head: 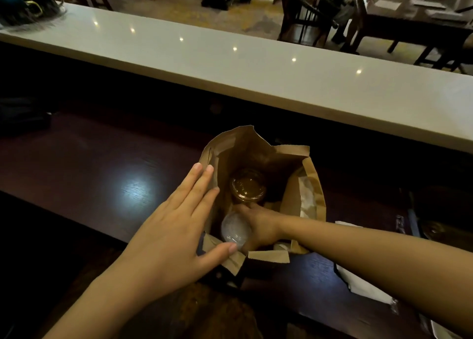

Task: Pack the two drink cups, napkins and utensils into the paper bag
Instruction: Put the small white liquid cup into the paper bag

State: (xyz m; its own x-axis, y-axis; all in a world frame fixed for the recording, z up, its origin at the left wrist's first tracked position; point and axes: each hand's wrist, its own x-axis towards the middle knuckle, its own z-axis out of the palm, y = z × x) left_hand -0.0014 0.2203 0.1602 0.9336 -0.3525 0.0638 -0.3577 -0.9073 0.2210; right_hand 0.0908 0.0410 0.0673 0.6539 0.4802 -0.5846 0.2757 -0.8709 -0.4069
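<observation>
Nearest us, the left hand (169,236) lies flat and open-fingered against the outer left wall of the paper bag (311,182), thumb hooked at the near rim, steadying it on the dark tabletop (97,175). The right hand (258,227) reaches down inside the bag, wrapped around the side of the clear-lidded cup (235,230), which sits low at the near end. Just beyond it stands the second cup (248,189), its lid showing brown, already deep in the bag. White napkins (368,285) wait on the tabletop under the right forearm; utensils I can't make out clearly. Judging the handling: thin plastic cups flex and their lids pop, so grip the sidewall gently and keep them upright. The bag is light, soft paper and wants that bracing hand.
</observation>
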